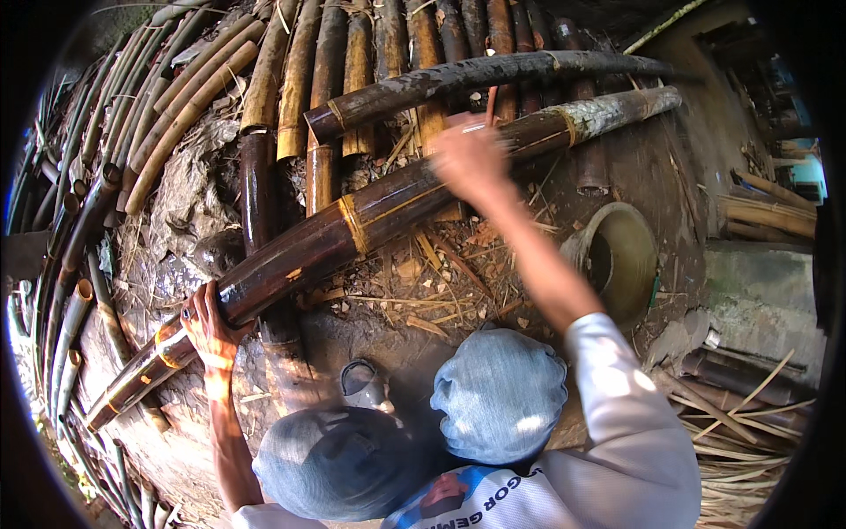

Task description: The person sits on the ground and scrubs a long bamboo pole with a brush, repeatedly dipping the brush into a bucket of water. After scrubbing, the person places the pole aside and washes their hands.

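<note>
A thick, dark brown, wet bamboo pole [308, 249] with pale rings at its joints slants across in front of me, from lower left to upper right. My left hand [210, 324] is closed over its lower left part, fingers wrapped on the dark surface. Farther along the pole, my right hand [471, 159] is blurred by motion, its fingers seemingly curled. A thin reddish piece and a pale sliver show at its far side; what it holds I cannot make out. Just beyond lies a second dark bamboo pole [441, 84], roughly alongside the first.
Several brown and yellow bamboo poles [304, 70] lie side by side at the back. More thin poles [115, 115] are stacked at the left. An open-mouthed round container [648, 264] lies right of my knees. Shavings litter the ground; split strips [740, 441] lie at the lower right.
</note>
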`<state>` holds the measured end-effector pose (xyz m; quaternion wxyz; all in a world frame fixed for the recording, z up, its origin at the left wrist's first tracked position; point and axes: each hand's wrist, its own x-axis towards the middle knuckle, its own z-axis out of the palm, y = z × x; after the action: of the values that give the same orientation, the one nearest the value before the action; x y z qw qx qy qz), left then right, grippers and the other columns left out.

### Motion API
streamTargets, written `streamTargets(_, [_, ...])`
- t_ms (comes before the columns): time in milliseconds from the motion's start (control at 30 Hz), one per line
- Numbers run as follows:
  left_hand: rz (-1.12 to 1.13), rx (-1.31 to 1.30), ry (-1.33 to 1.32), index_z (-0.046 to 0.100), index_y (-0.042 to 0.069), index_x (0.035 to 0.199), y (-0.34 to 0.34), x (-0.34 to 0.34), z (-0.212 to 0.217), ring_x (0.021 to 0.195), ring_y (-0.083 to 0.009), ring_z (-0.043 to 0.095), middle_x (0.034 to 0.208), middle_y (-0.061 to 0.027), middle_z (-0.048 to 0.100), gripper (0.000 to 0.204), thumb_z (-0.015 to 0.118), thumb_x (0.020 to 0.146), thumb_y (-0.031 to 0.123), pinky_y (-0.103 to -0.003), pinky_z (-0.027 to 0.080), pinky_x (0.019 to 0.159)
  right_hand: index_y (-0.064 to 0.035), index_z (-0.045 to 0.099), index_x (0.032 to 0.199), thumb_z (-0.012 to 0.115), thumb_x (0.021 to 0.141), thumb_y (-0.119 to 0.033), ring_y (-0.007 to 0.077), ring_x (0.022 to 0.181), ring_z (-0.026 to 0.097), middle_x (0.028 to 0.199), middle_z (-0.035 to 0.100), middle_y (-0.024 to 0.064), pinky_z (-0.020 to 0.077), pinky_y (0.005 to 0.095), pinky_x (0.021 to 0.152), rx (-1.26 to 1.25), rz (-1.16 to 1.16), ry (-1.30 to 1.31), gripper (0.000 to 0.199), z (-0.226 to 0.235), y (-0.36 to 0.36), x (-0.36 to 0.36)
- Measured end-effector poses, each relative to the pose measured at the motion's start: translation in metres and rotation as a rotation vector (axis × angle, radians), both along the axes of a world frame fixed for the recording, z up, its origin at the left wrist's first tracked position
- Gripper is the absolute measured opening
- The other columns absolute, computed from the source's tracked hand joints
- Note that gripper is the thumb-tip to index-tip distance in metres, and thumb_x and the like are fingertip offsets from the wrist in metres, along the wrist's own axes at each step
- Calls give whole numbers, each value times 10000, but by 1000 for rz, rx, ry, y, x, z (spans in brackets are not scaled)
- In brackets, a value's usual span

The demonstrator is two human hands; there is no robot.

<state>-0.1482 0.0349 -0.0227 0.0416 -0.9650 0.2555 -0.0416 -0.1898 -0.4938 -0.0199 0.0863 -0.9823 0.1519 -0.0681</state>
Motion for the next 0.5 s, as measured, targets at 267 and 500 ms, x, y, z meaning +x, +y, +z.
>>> streamTargets(267, [-102,-156,-254,497,55,1485,-12,-24,-14,1344,-355,505,1413,-162,555,902,840,710,363,-546,328,1171,-148,688,1118,488,1045,-327,351,878,702,1015,707,185,563,537,758,73,-129,-27,278,-8,-12,-40])
streamTargets(500, [-69,-134,-300,475,56,1511,-18,-35,-16,1363,-343,486,1432,-158,544,939,848,732,424,-546,298,1188,-145,758,882,514,989,-293,317,1091,688,1033,737,142,594,517,769,-34,11,108,304,6,-8,-20])
